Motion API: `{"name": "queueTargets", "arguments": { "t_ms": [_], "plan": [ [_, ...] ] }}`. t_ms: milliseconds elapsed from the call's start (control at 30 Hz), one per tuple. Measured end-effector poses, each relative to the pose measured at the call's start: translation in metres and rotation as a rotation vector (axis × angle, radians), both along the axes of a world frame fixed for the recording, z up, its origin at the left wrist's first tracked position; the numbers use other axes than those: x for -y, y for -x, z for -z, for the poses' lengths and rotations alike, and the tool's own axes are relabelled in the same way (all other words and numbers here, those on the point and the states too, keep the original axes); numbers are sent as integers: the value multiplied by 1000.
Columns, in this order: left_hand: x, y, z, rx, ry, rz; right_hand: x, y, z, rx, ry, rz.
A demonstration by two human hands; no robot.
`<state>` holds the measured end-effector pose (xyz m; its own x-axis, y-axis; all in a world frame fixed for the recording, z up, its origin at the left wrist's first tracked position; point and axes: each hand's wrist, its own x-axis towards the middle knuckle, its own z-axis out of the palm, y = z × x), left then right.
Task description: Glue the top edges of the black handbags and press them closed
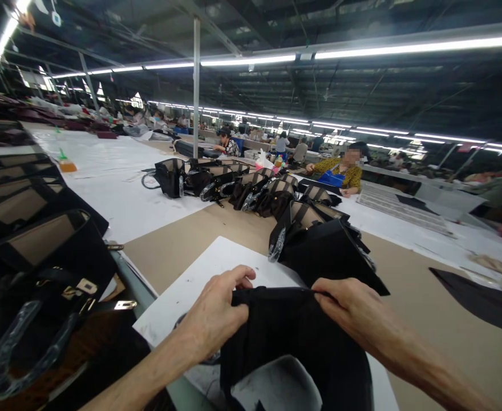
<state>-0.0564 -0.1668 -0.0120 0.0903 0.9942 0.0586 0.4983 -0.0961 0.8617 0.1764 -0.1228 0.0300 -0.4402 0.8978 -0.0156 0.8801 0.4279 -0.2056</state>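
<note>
In front of me a black handbag (345, 348) stands partly on a white board (208, 274), its opening toward me and a pale grey patch showing through its lower part. My left hand (217, 311) is closed at the bag's upper left corner, thumb on the near side and fingers curled over the edge. Its upper right edge is pinched by my right hand (349, 308), with the fingertips partly hidden behind the fabric. Just beyond stands another black bag (328, 251), with a plastic-wrapped handle (278, 245) beside it.
Several black-and-beige bags (251, 188) line the table's far side. More bags (41, 245) with gold clasps crowd the left. A black fabric piece (482, 297) lies at right. Across the table sits a person in a yellow patterned top (352, 178). A metal pole (196, 85) rises behind.
</note>
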Motion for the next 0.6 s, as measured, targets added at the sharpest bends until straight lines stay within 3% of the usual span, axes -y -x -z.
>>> {"name": "queueTargets", "arguments": {
  "t_ms": [200, 300, 367, 433, 600],
  "plan": [
    [-35, -10, -8, -42, -169, 129, 6, -12, -7, 54, -33, 147],
    [-50, -14, 2, -119, -207, 166, 7, -10, 2, 72, -23, 206],
    [-54, -18, 10, -144, -276, 113, 6, -8, 7, 43, -3, 247],
    [-53, -21, 17, -144, -369, 50, 4, -5, 9, 6, 19, 272],
    [-47, -21, 35, -158, -622, 39, 0, -6, 11, 23, 20, 278]
  ]
}}
